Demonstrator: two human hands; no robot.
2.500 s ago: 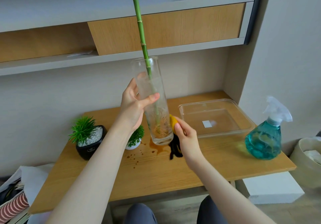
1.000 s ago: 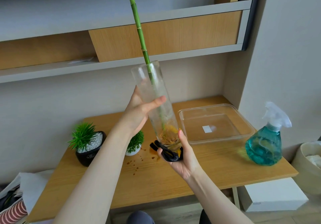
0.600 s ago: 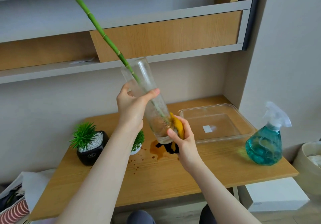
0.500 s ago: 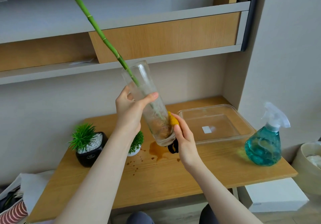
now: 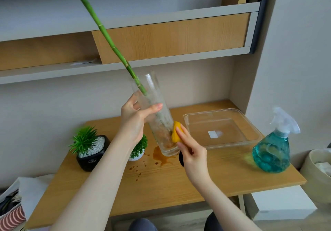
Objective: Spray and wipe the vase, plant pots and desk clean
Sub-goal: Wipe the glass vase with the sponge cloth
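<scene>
Gripping the tilted vase (image 5: 157, 123), left hand (image 5: 133, 121); right hand (image 5: 192, 156) pinches yellow cloth (image 5: 175, 132); no writing legible.

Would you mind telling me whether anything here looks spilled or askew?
Yes: a brown puddle with scattered drops stains the desk beside the white pot. Above it, the left hand holds the glass vase tilted, its bamboo stalk leaning left.
</scene>
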